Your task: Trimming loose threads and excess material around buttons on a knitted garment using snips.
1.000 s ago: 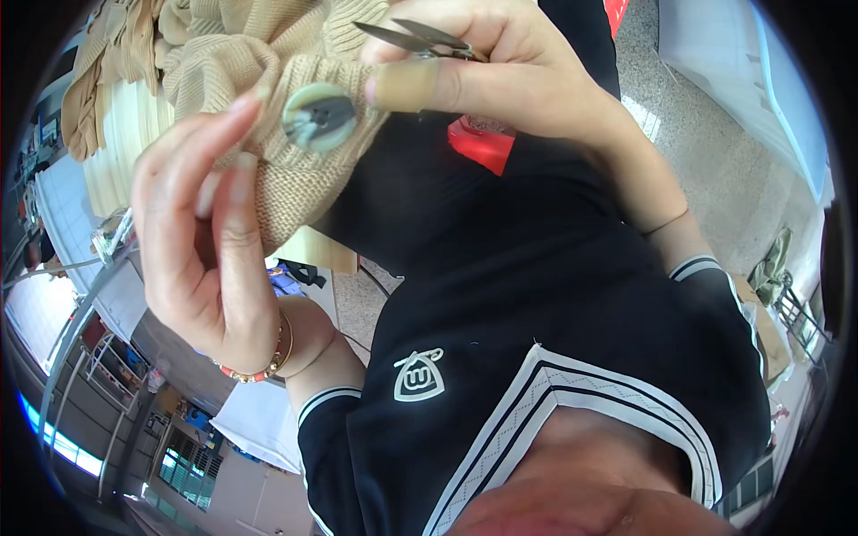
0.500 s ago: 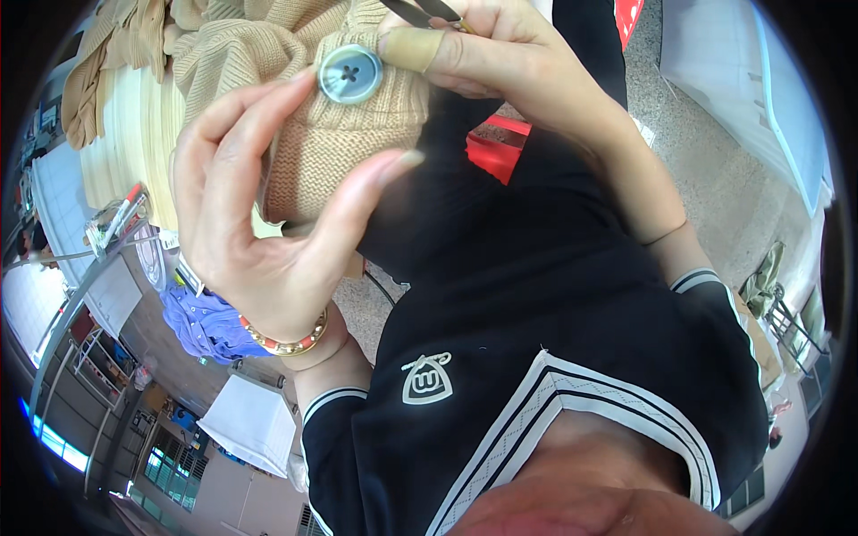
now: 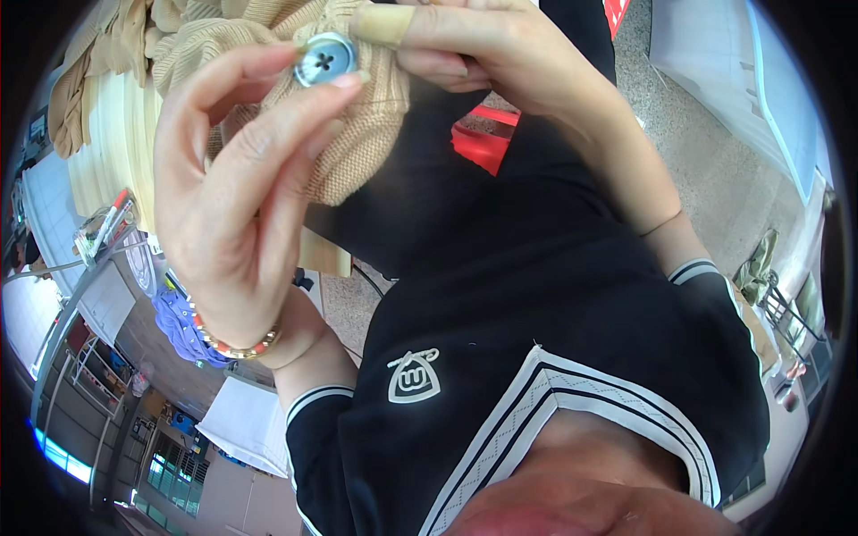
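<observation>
A round blue-grey button with a pale marbled rim lies on a beige ribbed knit garment. My left hand, a beaded bracelet on its wrist, closes around the button, with fingertips at its left and lower right edges. Right beside the button, my right hand is closed, its tape-wrapped thumb pressed along the knit. The fingers behind that thumb are partly hidden, and the top of the picture cuts this hand off. I cannot make out whether a tool is still in it.
More beige knitwear lies over a pale slatted surface at the far left. Below it are a metal rail and a purple-blue cloth. Something red lies by my dark-clothed legs. A translucent bin stands at the right.
My left thumb and fingers have come together on the button, where they stood apart before. Garment and hands have shifted slightly up and left. The dark metal blades by my right hand have left view.
</observation>
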Demonstrator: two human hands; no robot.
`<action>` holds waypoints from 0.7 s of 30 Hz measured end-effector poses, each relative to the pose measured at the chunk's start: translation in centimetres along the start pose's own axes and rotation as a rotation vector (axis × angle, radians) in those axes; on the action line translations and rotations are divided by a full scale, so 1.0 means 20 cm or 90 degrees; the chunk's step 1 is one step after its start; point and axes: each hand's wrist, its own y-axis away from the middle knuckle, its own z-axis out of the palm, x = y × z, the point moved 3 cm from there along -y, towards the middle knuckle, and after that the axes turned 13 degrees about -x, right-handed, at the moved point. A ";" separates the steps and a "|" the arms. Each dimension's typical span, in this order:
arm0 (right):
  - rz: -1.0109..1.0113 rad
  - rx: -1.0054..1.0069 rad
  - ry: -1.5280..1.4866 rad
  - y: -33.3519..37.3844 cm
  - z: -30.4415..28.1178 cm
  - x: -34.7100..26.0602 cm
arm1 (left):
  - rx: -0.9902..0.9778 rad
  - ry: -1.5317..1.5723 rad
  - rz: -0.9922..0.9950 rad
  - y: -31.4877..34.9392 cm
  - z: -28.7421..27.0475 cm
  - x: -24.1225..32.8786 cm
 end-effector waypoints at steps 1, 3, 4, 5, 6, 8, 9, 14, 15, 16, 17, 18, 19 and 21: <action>-0.015 -0.005 -0.012 0.00 -0.01 0.02 | -0.046 0.017 -0.003 -0.01 -0.01 0.00; -0.029 -0.006 -0.024 0.00 -0.03 0.03 | -0.089 0.022 0.028 -0.03 -0.01 -0.01; -0.005 -0.004 -0.036 0.00 -0.04 0.03 | -0.090 0.025 0.029 -0.04 -0.01 -0.02; 0.019 -0.003 -0.048 0.00 -0.04 0.03 | -0.115 0.019 0.020 -0.05 -0.01 -0.02; 0.044 0.013 -0.055 0.00 -0.05 0.04 | -0.139 0.015 0.011 -0.06 0.00 -0.03; 0.070 0.013 -0.038 0.01 -0.05 0.01 | -0.139 -0.016 0.043 -0.08 0.00 -0.03; 0.096 0.009 -0.021 0.02 -0.05 0.00 | -0.137 -0.051 0.074 -0.08 0.00 -0.02; 0.088 0.029 0.001 0.01 -0.06 0.02 | -0.171 -0.243 0.160 -0.12 -0.03 0.01; 0.071 0.017 -0.002 0.01 -0.06 0.03 | -0.164 -0.246 0.159 -0.12 -0.03 0.01; 0.070 0.019 -0.003 0.01 -0.06 0.03 | -0.166 -0.244 0.160 -0.13 -0.03 0.02; 0.080 0.021 0.000 0.01 -0.07 0.03 | -0.181 -0.228 0.136 -0.13 -0.02 0.02; 0.090 0.021 0.003 0.01 -0.07 0.04 | -0.197 -0.211 0.110 -0.13 -0.02 0.01; 0.090 0.021 0.002 0.01 -0.07 0.03 | -0.198 -0.211 0.110 -0.13 -0.02 0.01; 0.089 0.021 0.040 0.02 -0.06 0.02 | -0.191 -0.086 0.076 -0.11 0.00 -0.02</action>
